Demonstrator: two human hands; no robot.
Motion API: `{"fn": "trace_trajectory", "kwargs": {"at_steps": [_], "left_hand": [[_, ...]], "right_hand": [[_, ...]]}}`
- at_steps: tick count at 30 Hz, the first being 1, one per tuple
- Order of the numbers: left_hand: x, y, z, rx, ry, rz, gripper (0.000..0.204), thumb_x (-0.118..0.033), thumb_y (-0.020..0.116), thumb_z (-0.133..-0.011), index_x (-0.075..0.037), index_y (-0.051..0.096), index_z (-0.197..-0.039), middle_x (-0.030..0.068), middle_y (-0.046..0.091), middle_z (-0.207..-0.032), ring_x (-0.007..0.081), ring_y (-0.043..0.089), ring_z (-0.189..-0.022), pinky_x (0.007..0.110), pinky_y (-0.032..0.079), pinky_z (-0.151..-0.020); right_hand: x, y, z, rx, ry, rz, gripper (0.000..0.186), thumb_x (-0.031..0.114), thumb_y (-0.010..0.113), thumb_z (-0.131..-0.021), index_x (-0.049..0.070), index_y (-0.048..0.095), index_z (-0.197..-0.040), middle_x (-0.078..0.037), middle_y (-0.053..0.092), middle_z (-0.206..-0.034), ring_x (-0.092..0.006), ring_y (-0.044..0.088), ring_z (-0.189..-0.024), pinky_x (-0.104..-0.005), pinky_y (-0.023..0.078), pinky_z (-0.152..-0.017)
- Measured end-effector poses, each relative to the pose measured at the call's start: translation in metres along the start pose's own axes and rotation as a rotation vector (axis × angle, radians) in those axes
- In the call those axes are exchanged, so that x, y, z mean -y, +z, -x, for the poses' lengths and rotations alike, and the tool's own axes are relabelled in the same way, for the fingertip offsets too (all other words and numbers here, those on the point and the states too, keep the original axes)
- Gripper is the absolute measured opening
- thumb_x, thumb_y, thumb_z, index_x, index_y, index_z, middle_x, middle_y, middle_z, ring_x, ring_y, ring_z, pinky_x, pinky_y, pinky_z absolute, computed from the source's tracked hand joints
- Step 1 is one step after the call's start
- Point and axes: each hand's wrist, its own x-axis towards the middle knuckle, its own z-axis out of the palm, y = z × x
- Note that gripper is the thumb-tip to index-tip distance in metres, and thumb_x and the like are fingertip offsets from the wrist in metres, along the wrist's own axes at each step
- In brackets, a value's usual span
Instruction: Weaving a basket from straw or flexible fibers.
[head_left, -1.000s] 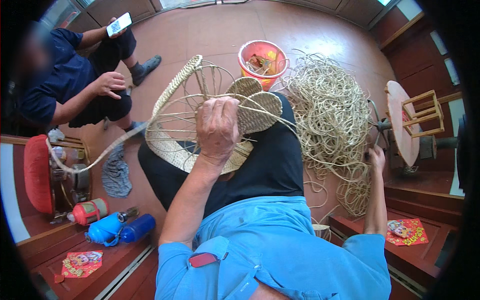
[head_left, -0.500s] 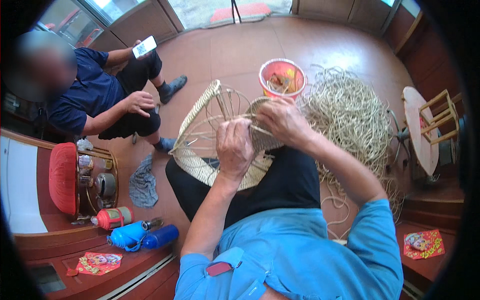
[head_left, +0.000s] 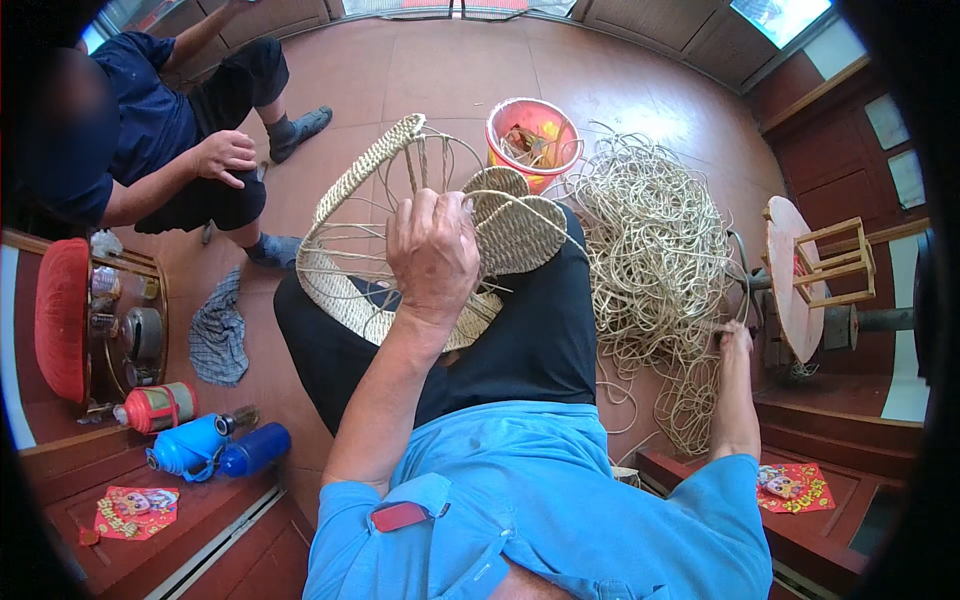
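Left of the cord heap (head_left: 655, 270), the left hand (head_left: 432, 250) clasps the woven piece (head_left: 345, 190) tightly, presumably steadying it; right of the heap, the right hand (head_left: 735, 338), grip unclear

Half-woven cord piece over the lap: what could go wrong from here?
The cord piece might slip or tip, since only the left hand grips it while the right hand is out to the side. Cord drawn from the heap could knot, as it lies in tangled loops. A strand might also catch on the red bucket close beside that heap.
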Motion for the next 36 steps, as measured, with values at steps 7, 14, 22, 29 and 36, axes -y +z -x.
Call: {"fn": "trace_trajectory", "kwargs": {"at_steps": [7,14,22,29,36], "left_hand": [[0.009,-0.016,0.0,0.101,-0.03,-0.243,0.012,-0.023,0.08,-0.098,-0.013,0.073,-0.098,0.006,0.066,-0.088,0.0297,0.069,-0.087,0.046,0.051,-0.081],[0.0,-0.024,0.001,0.176,-0.004,-0.083,0.016,-0.021,0.073,-0.103,-0.01,0.078,-0.113,0.01,0.075,-0.095,0.0351,0.074,-0.089,0.049,0.056,-0.084],[-0.003,-0.036,-0.011,0.561,-0.321,0.097,0.031,-0.019,0.065,-0.104,-0.005,0.073,-0.13,0.0227,0.081,-0.1,0.0418,0.08,-0.099,0.053,0.06,-0.086],[-0.01,-0.031,-0.006,0.511,-0.28,0.017,0.024,-0.021,0.07,-0.104,-0.005,0.072,-0.122,0.0184,0.079,-0.092,0.0388,0.079,-0.089,0.053,0.06,-0.08],[-0.004,-0.016,-0.002,0.243,0.117,-0.076,0.017,-0.017,0.076,-0.101,-0.011,0.067,-0.113,0.0117,0.066,-0.099,0.0337,0.073,-0.093,0.048,0.058,-0.08]], "right_hand": [[0.006,0.257,0.201,0.281,-0.444,0.361,0.025,0.015,0.073,-0.105,-0.001,0.079,-0.123,-0.007,0.08,-0.111,-0.0156,0.072,-0.104,-0.032,0.057,-0.095],[0.212,0.395,0.439,0.992,-0.745,0.241,0.033,0.007,0.073,-0.104,0.005,0.078,-0.136,-0.012,0.076,-0.129,-0.0184,0.074,-0.107,-0.0319,0.058,-0.095],[0.215,0.489,0.473,0.944,-0.883,0.082,0.052,0.005,0.065,-0.104,-0.004,0.056,-0.155,-0.025,0.072,-0.139,-0.0435,0.071,-0.129,-0.0478,0.058,-0.107],[0.215,0.512,0.475,0.894,-0.546,-0.049,0.052,0.007,0.075,-0.104,-0.003,0.058,-0.152,-0.009,0.075,-0.105,-0.0087,0.067,-0.07,-0.027,0.056,-0.058],[0.227,0.485,0.455,1.148,0.075,-0.542,0.046,0.014,0.074,-0.104,0.003,0.059,-0.147,0.006,0.056,-0.091,0.0008,0.044,-0.06,-0.0167,0.035,-0.049]]}}
